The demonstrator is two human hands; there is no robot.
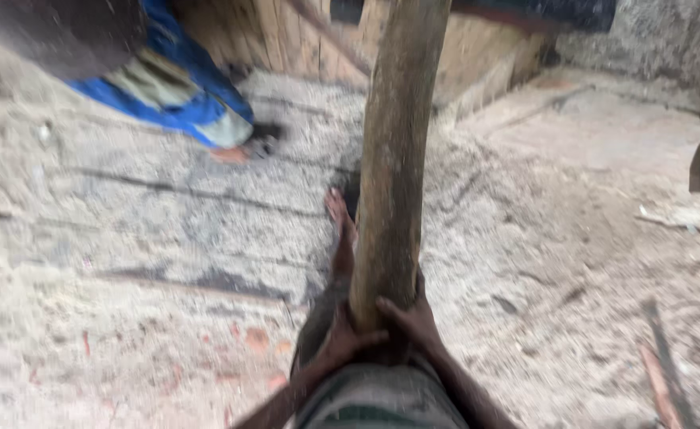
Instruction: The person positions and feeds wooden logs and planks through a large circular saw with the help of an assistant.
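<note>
Left hand [342, 338] and right hand [412, 322], fingers wrapped round thick wooden pole [394, 151], bare foot [340, 230] on sandy floor [143, 238], blue sack [183, 87] behind

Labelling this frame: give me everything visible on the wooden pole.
The wooden pole is thick, round and brownish, with a rough, weathered surface. It runs from near the person's waist up and out of the top of the frame, leaning slightly right. The left hand and right hand both wrap its lower end. Sandy ground lies below; its far end is out of view. The image is blurred.
</note>
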